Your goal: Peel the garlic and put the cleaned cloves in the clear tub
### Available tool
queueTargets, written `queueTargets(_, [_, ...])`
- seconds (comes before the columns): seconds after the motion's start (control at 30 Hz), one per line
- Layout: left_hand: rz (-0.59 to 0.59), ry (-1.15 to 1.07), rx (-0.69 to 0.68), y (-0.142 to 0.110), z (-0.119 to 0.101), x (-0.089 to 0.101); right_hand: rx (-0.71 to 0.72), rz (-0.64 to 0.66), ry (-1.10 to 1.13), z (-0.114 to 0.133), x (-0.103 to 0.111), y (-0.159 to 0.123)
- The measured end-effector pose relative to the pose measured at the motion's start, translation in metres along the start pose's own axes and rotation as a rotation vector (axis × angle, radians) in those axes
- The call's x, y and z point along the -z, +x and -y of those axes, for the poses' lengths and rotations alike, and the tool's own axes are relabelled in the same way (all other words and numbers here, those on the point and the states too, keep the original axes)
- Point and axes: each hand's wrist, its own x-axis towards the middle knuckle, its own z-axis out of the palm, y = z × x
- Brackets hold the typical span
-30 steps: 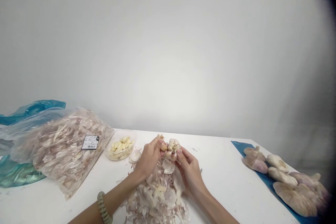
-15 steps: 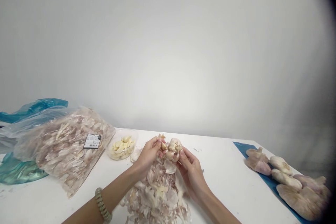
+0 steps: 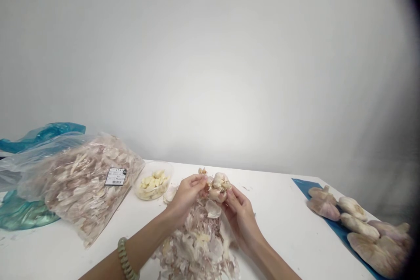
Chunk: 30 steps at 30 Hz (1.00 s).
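Observation:
A partly broken garlic bulb (image 3: 220,186) is held above a heap of papery garlic skins (image 3: 200,245). My right hand (image 3: 241,214) is closed around the bulb's right side, thumb and fingers pressing on it. At its left side, my left hand (image 3: 188,194) pinches what appears to be a garlic clove, mostly covered by the fingertips. Bits of garlic (image 3: 202,170) lie on the table just beyond these fingers. A clear round bowl (image 3: 138,192) of peeled cloves (image 3: 154,181) stands beyond and left of my left hand.
On the left lies a large clear bag of garlic skins (image 3: 95,175) with a white label (image 3: 115,176), among blue-green plastic (image 3: 26,214). Several whole garlic bulbs (image 3: 357,227) rest on a blue sheet (image 3: 306,186) at the right. Behind the white table (image 3: 275,201) rises a pale wall.
My left fingers have shifted slightly and closed over the clove that showed between them before. The bulb has turned a little in my right hand.

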Motion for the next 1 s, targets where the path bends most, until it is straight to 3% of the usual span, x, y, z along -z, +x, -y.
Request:
queueTargets(0.23, [0.108, -0.214, 0.16, 0.005, 0.004, 0.007, 0.002, -0.005, -0.01, 0.0, 0.0, 0.0])
queueTargets(0.53, [0.092, -0.307, 0.194, 0.008, 0.001, 0.008, -0.033, 0.016, 0.05, 0.0, 0.006, 0.002])
queueTargets(1.0, [0.2, -0.308, 0.202, 0.011, -0.006, 0.019, -0.039, -0.043, 0.038, 0.005, 0.002, 0.002])
